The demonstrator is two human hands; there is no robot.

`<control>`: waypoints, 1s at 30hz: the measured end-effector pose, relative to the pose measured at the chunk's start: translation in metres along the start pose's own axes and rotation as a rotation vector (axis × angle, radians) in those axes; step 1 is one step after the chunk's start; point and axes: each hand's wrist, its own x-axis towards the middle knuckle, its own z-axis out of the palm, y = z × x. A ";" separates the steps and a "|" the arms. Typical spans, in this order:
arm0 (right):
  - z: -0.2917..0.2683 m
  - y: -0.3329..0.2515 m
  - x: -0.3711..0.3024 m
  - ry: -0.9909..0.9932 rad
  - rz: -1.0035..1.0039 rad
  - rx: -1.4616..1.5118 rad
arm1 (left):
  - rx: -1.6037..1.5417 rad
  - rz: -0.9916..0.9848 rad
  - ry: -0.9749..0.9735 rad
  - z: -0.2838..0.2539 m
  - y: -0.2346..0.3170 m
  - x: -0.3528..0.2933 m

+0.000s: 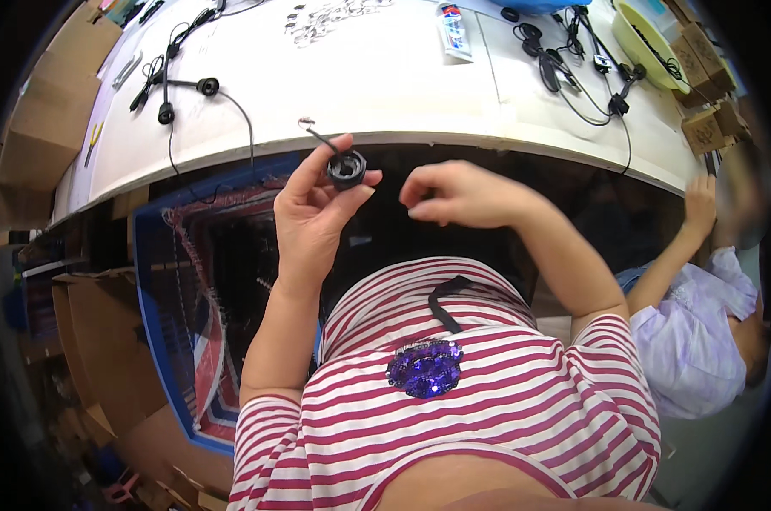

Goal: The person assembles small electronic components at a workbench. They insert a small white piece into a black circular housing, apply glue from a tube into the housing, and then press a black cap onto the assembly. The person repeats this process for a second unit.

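Observation:
In front of my body, my left hand (317, 192) grips a round black lamp socket (347, 169) between thumb and fingers, its open end turned up toward me. A short black cable (323, 140) sticks out past the fingers and ends in bare wires by the table edge. My right hand (453, 194) hovers just to the right, apart from the socket. Its fingers curl in toward the thumb and are slightly blurred; whether anything small is inside cannot be made out.
Across the white table (385, 94) lie black cables with sockets (207, 86), a tube (455, 34), small dark parts (338, 17) and yellow-handled pliers (93, 143). A yellow basin (649, 43) stands far right. Below left is a blue crate (151, 298); another person (687, 332) sits at right.

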 end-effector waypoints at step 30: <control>0.093 0.104 0.019 -0.025 -0.003 0.010 | 0.105 0.038 -0.079 0.022 0.005 -0.009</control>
